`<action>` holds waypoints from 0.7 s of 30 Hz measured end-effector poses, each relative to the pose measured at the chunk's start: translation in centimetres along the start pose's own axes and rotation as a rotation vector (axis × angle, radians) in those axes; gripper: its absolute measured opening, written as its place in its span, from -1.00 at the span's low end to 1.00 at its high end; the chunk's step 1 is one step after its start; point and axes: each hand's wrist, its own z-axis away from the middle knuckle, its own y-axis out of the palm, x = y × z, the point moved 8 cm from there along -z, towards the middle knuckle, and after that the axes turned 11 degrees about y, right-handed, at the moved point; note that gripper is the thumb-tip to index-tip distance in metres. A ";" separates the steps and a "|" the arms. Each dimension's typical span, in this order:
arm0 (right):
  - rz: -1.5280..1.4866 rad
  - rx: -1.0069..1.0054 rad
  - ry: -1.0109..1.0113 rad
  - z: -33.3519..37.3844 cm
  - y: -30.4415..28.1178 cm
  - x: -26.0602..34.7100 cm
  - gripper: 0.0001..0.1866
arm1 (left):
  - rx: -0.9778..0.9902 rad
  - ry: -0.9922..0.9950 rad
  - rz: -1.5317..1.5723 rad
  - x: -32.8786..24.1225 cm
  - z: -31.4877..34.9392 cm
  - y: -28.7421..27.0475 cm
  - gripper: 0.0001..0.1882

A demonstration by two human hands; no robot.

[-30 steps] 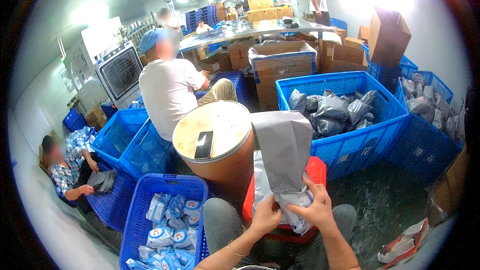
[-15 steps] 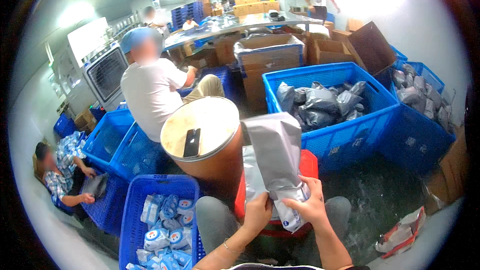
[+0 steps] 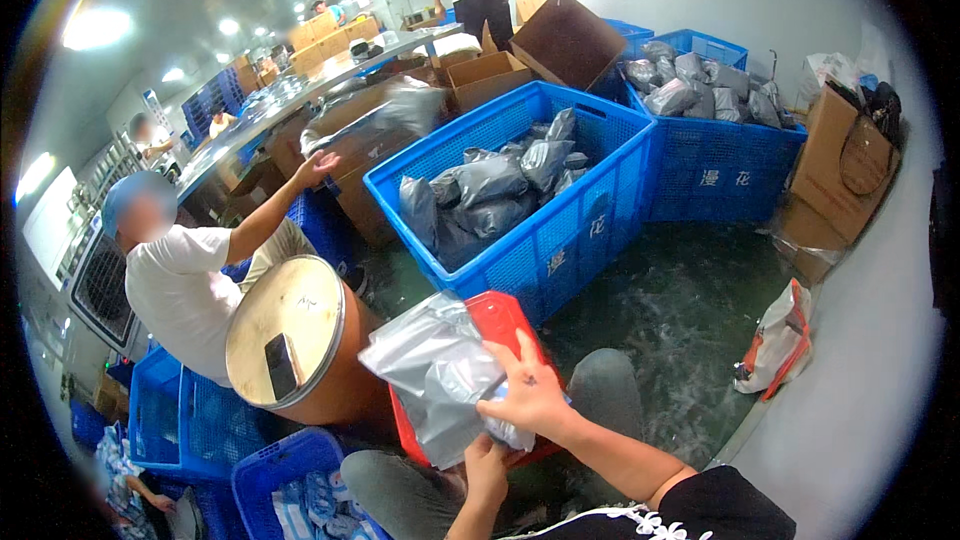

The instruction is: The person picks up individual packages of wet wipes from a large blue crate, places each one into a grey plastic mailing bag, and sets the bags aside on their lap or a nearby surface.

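The right hand (image 3: 533,392) lies over the lower part of a grey plastic bag (image 3: 440,370), with the fingers spread on its surface and pressing it. The left hand (image 3: 487,465) comes from below and pinches the bottom edge of the same bag between thumb and fingers. The bag is held above the person's knees and in front of a red crate (image 3: 505,325), which it partly covers.

Just to the left of the bag stands a brown round drum (image 3: 300,345) with a pale lid, and a dark phone (image 3: 281,366) lies on this lid. Below it, at the lower left, a blue basket (image 3: 275,465) holds small packets. Behind the drum sits a co-worker in a white shirt (image 3: 180,290), with one arm stretched out toward a carton.

Behind the red crate is a big blue crate (image 3: 570,240) with many grey bags inside. A second blue crate (image 3: 725,165) stands further right, also filled. Cardboard boxes (image 3: 490,75) stand behind them, and a person stands far at the back.
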 end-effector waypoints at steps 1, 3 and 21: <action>-0.044 0.063 -0.015 0.0 0.5 -0.6 -0.02 | -0.004 -0.035 0.002 0.6 -0.1 -0.3 -0.76; -0.159 0.259 -0.196 -0.6 0.6 -0.9 0.03 | -0.011 0.009 0.030 0.0 0.2 -0.5 -0.76; -0.045 -0.110 -0.244 1.3 3.1 -2.4 -0.26 | 0.343 -0.036 -0.071 0.9 -0.1 -2.9 -0.80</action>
